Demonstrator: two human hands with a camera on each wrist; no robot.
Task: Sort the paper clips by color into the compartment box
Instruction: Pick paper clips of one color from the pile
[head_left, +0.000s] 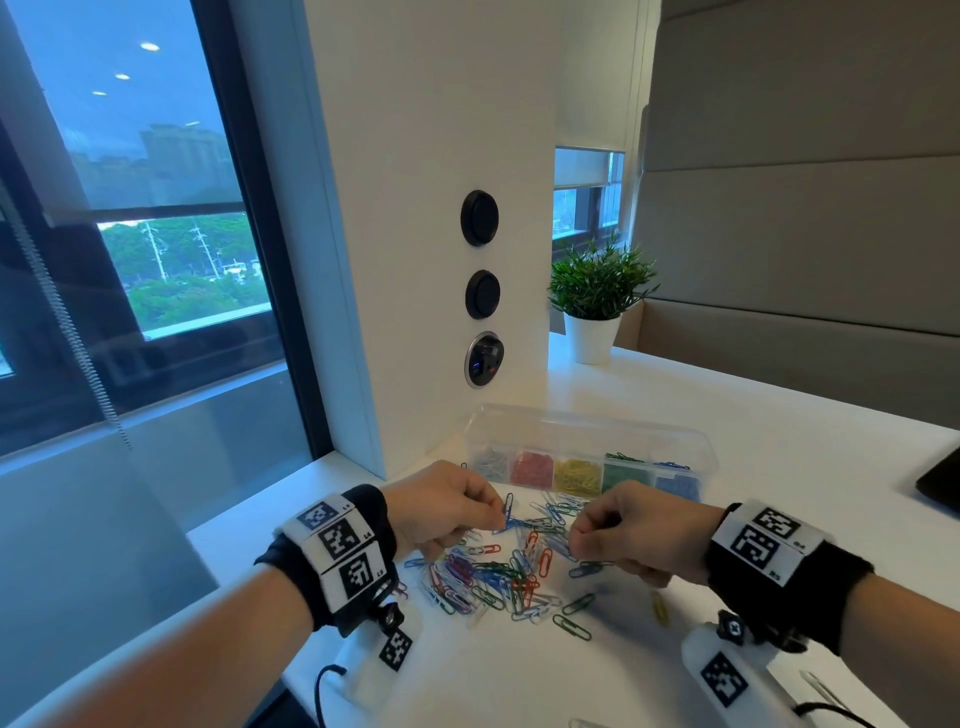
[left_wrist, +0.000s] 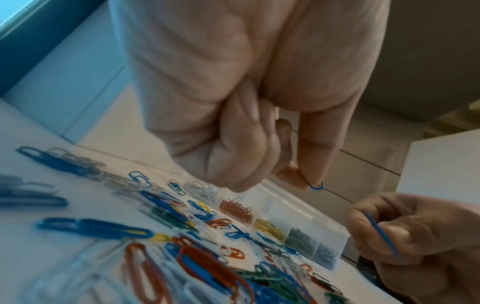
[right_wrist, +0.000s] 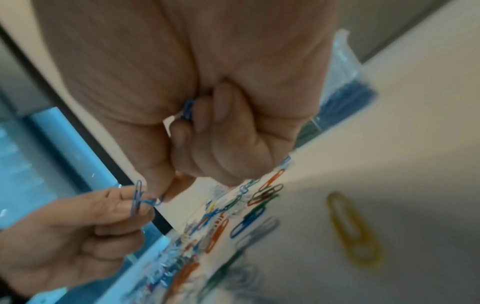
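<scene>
In the head view, a heap of mixed paper clips (head_left: 498, 577) is spread on the white table (head_left: 727, 426), in front of a clear compartment box (head_left: 587, 462) whose cells hold white, red, yellow, green and blue clips from left to right. The box stands against a white pillar (head_left: 441, 208). Both hands are held above the heap. A blue clip (head_left: 508, 512) is pinched upright by the left hand (head_left: 447, 501), with a second blue clip hooked to it. The right hand (head_left: 639, 535) is curled, its fingertips just beside those clips. A potted plant (head_left: 597, 296) stands farther back, and a single yellow clip (head_left: 658, 609) lies apart near the right wrist.

In the left wrist view, the end of a blue clip (left_wrist: 317, 186) is seen pinched between thumb and forefinger of the left hand (left_wrist: 246, 92), the other fingers being curled in. A thin blue clip (left_wrist: 381, 234) is gripped in the right hand (left_wrist: 415, 242). The box (left_wrist: 298, 214) lies beyond the heap (left_wrist: 194, 246).

In the right wrist view, blue clips (right_wrist: 188, 111) are held in the curled fingers of the right hand (right_wrist: 207, 92), and the linked blue clips (right_wrist: 139, 198) are pinched by the left hand (right_wrist: 85, 232), with the right fingertips touching them. The yellow clip (right_wrist: 353, 230) lies alone on the table.
</scene>
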